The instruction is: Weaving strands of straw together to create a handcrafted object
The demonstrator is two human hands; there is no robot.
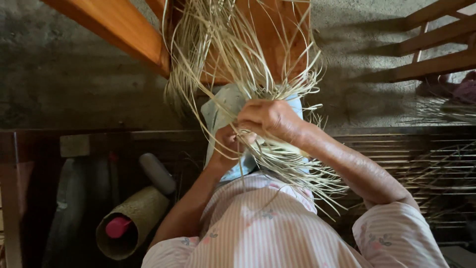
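Head view: the right hand [270, 118] is closed in a fist around a bundle of pale straw strands [238, 54] that fan out over an orange wooden frame [124, 30]. The left hand [229, 144], just below it, pinches the same strands against a light blue cloth [218, 106]; a woven tube [134, 223] lies at lower left.

I see a bundle of pale, dry straw strands [238, 54], thin and flat, pinched together at its middle. Its upper ends fan up across an orange wooden frame, and its lower ends splay loose and tangled.
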